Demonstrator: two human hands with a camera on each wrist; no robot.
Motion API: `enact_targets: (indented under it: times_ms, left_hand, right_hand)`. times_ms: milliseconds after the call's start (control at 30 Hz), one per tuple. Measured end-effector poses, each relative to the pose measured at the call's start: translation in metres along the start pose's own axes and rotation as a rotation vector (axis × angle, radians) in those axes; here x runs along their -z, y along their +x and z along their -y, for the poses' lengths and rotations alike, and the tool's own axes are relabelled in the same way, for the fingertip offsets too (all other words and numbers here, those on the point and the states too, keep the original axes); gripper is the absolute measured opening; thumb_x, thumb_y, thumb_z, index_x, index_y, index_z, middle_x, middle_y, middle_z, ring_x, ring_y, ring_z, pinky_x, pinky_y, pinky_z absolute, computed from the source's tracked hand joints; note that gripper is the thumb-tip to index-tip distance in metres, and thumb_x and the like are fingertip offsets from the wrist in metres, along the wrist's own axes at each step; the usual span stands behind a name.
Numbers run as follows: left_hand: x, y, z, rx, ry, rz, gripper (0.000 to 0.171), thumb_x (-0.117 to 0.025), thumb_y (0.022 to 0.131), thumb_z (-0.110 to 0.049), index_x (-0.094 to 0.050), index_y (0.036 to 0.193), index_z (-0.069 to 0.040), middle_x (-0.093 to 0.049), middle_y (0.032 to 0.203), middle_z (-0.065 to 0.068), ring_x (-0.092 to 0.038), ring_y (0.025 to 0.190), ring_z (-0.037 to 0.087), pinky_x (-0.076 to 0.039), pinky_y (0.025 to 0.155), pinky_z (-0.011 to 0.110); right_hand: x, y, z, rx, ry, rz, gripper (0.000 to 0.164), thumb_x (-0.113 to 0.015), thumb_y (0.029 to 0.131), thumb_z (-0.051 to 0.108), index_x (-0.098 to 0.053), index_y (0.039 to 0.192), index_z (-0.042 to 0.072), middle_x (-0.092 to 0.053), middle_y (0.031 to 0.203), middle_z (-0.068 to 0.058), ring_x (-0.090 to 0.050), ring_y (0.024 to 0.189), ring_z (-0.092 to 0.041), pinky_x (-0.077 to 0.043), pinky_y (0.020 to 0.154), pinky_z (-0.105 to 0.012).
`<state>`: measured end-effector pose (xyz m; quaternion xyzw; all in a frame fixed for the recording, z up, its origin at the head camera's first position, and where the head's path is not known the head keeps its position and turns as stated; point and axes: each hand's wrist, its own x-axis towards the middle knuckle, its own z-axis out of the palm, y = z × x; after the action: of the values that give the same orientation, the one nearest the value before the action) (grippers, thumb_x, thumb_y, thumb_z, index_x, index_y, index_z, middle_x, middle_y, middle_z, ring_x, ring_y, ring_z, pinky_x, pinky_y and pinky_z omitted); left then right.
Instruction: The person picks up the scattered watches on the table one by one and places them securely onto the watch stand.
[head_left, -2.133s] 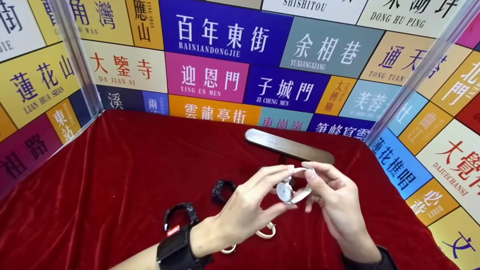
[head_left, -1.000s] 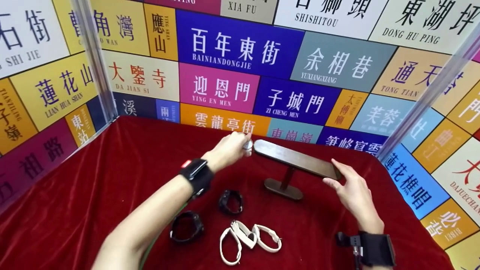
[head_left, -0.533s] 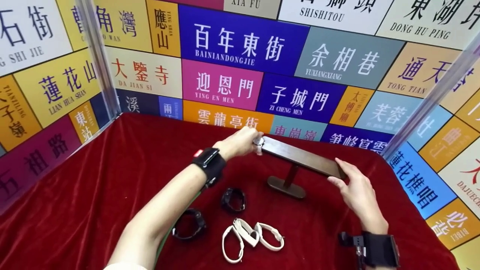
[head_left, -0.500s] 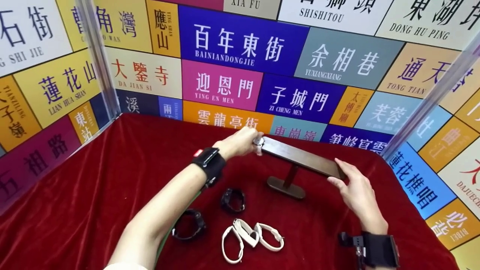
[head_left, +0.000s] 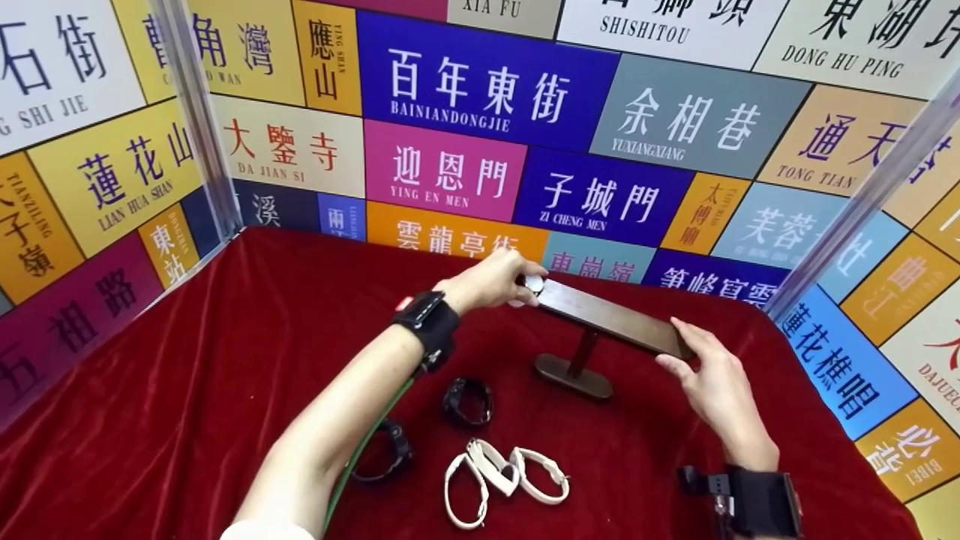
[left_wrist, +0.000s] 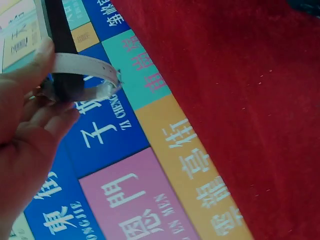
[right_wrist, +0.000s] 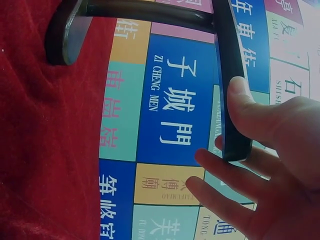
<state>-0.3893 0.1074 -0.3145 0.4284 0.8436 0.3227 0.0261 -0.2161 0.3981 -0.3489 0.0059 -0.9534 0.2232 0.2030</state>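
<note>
Pinching white watch [head_left: 534, 284], L hand [head_left: 487, 283] is at L end of T-stand [head_left: 611, 319], strap looped round bar, dial twd head cam; R hand [head_left: 716, 379] grips R end. Bar's long axis: far-L to near-R. Red cloth [head_left: 217, 367] below, sign-print walls [head_left: 480, 82] around. Cloth's back edge just past bar; white straps [head_left: 491, 459], blk watches [head_left: 454, 399] nearer.

tablecloth [head_left: 187, 375]: velvet by the look, soft nap, sheen along the folds. display stand [head_left: 611, 318]: hard, smooth, semi-gloss on the top bar – wood or metal, cannot tell. white-strapped watch [head_left: 534, 284]: shiny face; strap [left_wrist: 82, 64] leather-like, stitched edge. white bands [head_left: 496, 478]: smooth, matt. black watches [head_left: 454, 400]: plastic-looking, dull. wrist cuffs [head_left: 442, 330]: matt fabric. wall panels [head_left: 480, 82]: smooth, printed. corner posts [head_left: 202, 127]: clear, glossy – plastic-like.
</note>
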Motion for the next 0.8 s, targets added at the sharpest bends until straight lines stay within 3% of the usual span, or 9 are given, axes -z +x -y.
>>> enact_targets:
  times_ms: [67, 100, 167, 233, 300, 333, 467, 633, 800]
  left_hand:
    - [-0.001, -0.001, 0.003, 0.005, -0.046, -0.002, 0.053, -0.075, 0.088, -0.012, -0.059, 0.138, -0.004, -0.070, 0.127, 0.013, -0.076, 0.086, 0.026, -0.060, 0.079, 0.022]
    - [-0.001, -0.002, 0.005, 0.015, -0.053, -0.005, 0.055, -0.075, 0.088, -0.013, -0.058, 0.139, -0.005, -0.068, 0.131, 0.013, -0.076, 0.086, 0.026, -0.059, 0.088, 0.024]
    - [-0.001, -0.004, 0.007, 0.039, -0.043, -0.001, 0.054, -0.075, 0.089, -0.017, -0.058, 0.139, -0.008, -0.061, 0.141, 0.010, -0.073, 0.107, 0.024, -0.050, 0.108, 0.030]
    - [0.000, -0.006, 0.009, 0.056, -0.008, 0.015, 0.055, -0.074, 0.089, -0.021, -0.056, 0.141, -0.011, -0.054, 0.148, 0.007, -0.061, 0.128, 0.024, -0.036, 0.121, 0.035]
    - [0.002, -0.006, 0.010, 0.059, 0.045, 0.022, 0.056, -0.075, 0.089, -0.025, -0.057, 0.141, -0.013, -0.049, 0.152, 0.006, -0.046, 0.143, 0.027, -0.024, 0.127, 0.038]
    - [0.003, -0.006, 0.010, 0.055, 0.065, 0.026, 0.057, -0.075, 0.088, -0.025, -0.056, 0.141, -0.012, -0.050, 0.152, 0.008, -0.037, 0.148, 0.030, -0.024, 0.127, 0.039]
    - [0.004, -0.003, 0.011, -0.001, 0.142, 0.020, 0.063, -0.077, 0.086, -0.024, -0.052, 0.142, -0.008, -0.059, 0.139, 0.017, -0.049, 0.135, 0.033, -0.036, 0.121, 0.040]
    - [0.005, 0.001, 0.012, -0.039, 0.153, -0.002, 0.061, -0.079, 0.083, -0.024, -0.057, 0.137, -0.007, -0.064, 0.133, 0.016, -0.060, 0.119, 0.028, -0.046, 0.112, 0.036]
    - [0.008, 0.005, 0.009, -0.031, 0.149, 0.029, 0.048, -0.078, 0.082, -0.026, -0.068, 0.126, -0.009, -0.063, 0.138, 0.010, -0.057, 0.127, 0.029, -0.021, 0.128, 0.045]
  right_hand:
    - [0.000, 0.000, 0.000, 0.002, 0.006, -0.004, 0.058, -0.068, 0.094, 0.011, -0.047, 0.148, 0.002, -0.049, 0.147, -0.028, -0.043, 0.137, -0.049, -0.039, 0.109, -0.063]
    - [0.000, 0.000, 0.001, 0.001, 0.008, -0.003, 0.058, -0.068, 0.094, 0.011, -0.047, 0.148, 0.003, -0.049, 0.147, -0.027, -0.043, 0.137, -0.049, -0.039, 0.109, -0.063]
    - [0.000, 0.000, 0.001, 0.001, 0.014, -0.003, 0.058, -0.068, 0.094, 0.011, -0.047, 0.148, 0.003, -0.049, 0.147, -0.027, -0.043, 0.137, -0.048, -0.039, 0.109, -0.063]
    - [0.000, 0.000, 0.002, 0.000, 0.016, -0.002, 0.058, -0.068, 0.095, 0.012, -0.047, 0.148, 0.003, -0.049, 0.147, -0.027, -0.043, 0.137, -0.048, -0.039, 0.109, -0.063]
    - [0.000, 0.000, 0.002, -0.001, 0.017, -0.005, 0.058, -0.068, 0.095, 0.012, -0.048, 0.148, 0.003, -0.049, 0.147, -0.027, -0.043, 0.137, -0.048, -0.039, 0.109, -0.062]
    - [0.000, 0.000, 0.002, 0.000, 0.017, -0.007, 0.057, -0.068, 0.094, 0.012, -0.048, 0.148, 0.003, -0.049, 0.147, -0.027, -0.044, 0.137, -0.048, -0.040, 0.110, -0.062]
    - [-0.001, 0.000, 0.001, 0.009, 0.021, -0.024, 0.057, -0.069, 0.093, 0.011, -0.050, 0.146, 0.002, -0.051, 0.145, -0.027, -0.045, 0.136, -0.047, -0.040, 0.110, -0.061]
    - [-0.002, 0.000, -0.001, 0.020, 0.022, -0.034, 0.056, -0.070, 0.093, 0.010, -0.051, 0.145, 0.001, -0.053, 0.143, -0.028, -0.047, 0.134, -0.047, -0.041, 0.108, -0.061]
    - [0.000, 0.001, -0.002, 0.028, 0.019, -0.024, 0.056, -0.070, 0.093, 0.009, -0.051, 0.145, 0.001, -0.053, 0.142, -0.028, -0.048, 0.133, -0.048, -0.042, 0.107, -0.062]
